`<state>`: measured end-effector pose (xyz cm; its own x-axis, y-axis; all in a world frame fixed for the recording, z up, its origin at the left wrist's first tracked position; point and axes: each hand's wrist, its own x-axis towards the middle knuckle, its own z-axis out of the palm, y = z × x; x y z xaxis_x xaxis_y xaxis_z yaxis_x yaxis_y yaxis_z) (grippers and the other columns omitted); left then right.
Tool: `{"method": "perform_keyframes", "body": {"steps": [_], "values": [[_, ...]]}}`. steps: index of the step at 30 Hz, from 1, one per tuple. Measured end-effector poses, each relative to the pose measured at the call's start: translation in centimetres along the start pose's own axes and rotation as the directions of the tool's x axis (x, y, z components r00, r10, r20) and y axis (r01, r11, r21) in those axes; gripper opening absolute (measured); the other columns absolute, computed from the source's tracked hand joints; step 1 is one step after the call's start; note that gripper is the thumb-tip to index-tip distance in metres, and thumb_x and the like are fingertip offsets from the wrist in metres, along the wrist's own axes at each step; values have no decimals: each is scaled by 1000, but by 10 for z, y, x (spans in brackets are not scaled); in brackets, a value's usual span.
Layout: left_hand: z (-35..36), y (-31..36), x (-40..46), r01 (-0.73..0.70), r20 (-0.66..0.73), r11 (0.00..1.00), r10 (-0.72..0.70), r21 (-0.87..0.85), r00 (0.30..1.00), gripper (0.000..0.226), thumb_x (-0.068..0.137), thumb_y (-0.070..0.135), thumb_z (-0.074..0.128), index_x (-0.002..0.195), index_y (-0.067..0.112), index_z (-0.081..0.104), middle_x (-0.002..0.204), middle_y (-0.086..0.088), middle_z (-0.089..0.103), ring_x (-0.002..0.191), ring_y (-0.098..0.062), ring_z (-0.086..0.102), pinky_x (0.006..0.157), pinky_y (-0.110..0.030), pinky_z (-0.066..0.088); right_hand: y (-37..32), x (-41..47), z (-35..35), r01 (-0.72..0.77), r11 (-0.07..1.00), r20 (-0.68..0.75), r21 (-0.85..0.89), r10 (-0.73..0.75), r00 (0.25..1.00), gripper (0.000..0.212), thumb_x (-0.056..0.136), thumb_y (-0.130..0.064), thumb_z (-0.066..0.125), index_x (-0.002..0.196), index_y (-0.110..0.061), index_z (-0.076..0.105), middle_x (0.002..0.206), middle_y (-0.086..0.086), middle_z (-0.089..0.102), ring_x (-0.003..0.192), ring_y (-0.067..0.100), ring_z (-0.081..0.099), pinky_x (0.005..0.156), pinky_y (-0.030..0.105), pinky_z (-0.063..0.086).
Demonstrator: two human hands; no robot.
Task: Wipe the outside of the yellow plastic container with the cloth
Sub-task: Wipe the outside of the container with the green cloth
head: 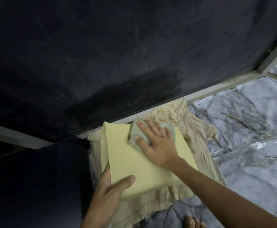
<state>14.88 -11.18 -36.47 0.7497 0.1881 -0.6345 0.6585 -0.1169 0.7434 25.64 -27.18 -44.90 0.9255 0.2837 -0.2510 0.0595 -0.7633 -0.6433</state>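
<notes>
The yellow plastic container [134, 163] lies tilted on a beige sheet, its broad flat outer face turned up toward me. My right hand [157, 145] presses a small grey-green cloth [137, 133] flat against the far part of that face, fingers spread over the cloth. My left hand [108, 193] grips the container's near left corner, thumb on the top face and fingers wrapped around the left edge. The container's inside is hidden.
A stained, crumb-strewn beige sheet [198, 127] lies under the container on a grey marbled floor [249, 129]. A dark wall [118, 55] with a pale skirting edge [216, 89] rises behind. Toes [193, 223] show at the bottom edge.
</notes>
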Motion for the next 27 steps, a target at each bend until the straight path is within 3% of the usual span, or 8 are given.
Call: {"method": "perform_keyframes", "body": {"steps": [4, 8, 12, 14, 17, 21, 23, 27], "values": [[5, -2, 1, 40, -55, 996, -44, -77, 997, 45, 88, -14, 68, 114, 22, 73, 102, 4, 86, 87, -1, 80, 78, -26, 52, 53, 1, -5, -188, 982, -32, -6, 187, 982, 63, 94, -70, 22, 154, -53, 12, 169, -17, 11, 156, 13, 6, 125, 48, 5], [13, 5, -2, 60, -39, 995, -63, -86, 997, 41, 88, -11, 69, 112, 21, 74, 96, 6, 87, 81, -1, 80, 77, -27, 53, 84, -8, -12, -224, 951, -77, 212, 245, 966, 57, 98, -62, 35, 153, -47, 28, 168, -12, 21, 153, 15, 22, 122, 40, 21], [3, 35, 29, 143, -29, 963, -154, -228, 988, 25, 98, 12, 65, 120, 13, 75, 111, -12, 84, 104, -30, 77, 78, -35, 59, 100, -7, -13, -113, 952, -185, 285, 170, 968, 49, 103, -46, 44, 150, -30, 45, 158, -6, 42, 145, 11, 36, 114, 18, 22], [-10, 58, 63, 164, -29, 968, -172, -191, 985, 39, 96, 30, 67, 125, 5, 73, 121, -20, 79, 108, -34, 75, 76, -34, 59, 105, -5, -10, -32, 960, -221, 278, 97, 971, 44, 104, -38, 48, 145, -25, 52, 150, -6, 50, 136, 5, 43, 105, 0, 19], [-18, 87, 95, 209, -26, 969, -214, -129, 976, 62, 86, 56, 69, 120, 4, 72, 118, -19, 79, 94, -30, 74, 76, -33, 57, 115, -1, -4, 32, 967, -275, 252, 40, 961, 35, 103, -31, 53, 133, -18, 64, 142, -3, 58, 130, 11, 53, 103, -3, 23], [-20, 95, 130, 244, -134, 970, -245, -22, 960, 102, 60, 83, 69, 142, 24, 60, 148, -2, 63, 131, -29, 62, 112, -48, 48, 128, 0, -6, 85, 966, -330, 244, 0, 944, 21, 101, -24, 58, 111, -11, 71, 127, 0, 67, 118, 15, 63, 99, 4, 35], [-11, 94, 120, 156, -212, 986, -140, 60, 967, 91, 78, 76, 61, 150, 20, 52, 155, -4, 55, 139, -30, 54, 117, -46, 43, 127, -6, -9, 98, 949, -367, 299, 19, 930, 12, 100, -15, 60, 104, -13, 71, 119, -4, 68, 110, 12, 65, 94, 6, 39], [1, 88, 78, -4, -267, 991, 40, 132, 963, 44, 95, 61, 57, 88, 17, 64, 96, -4, 66, 93, -25, 64, 87, -35, 51, 107, -32, -16, 120, 904, -451, 410, 86, 888, 14, 102, -19, 55, 97, -29, 65, 92, -25, 63, 89, -6, 60, 79, 11, 45]]}}
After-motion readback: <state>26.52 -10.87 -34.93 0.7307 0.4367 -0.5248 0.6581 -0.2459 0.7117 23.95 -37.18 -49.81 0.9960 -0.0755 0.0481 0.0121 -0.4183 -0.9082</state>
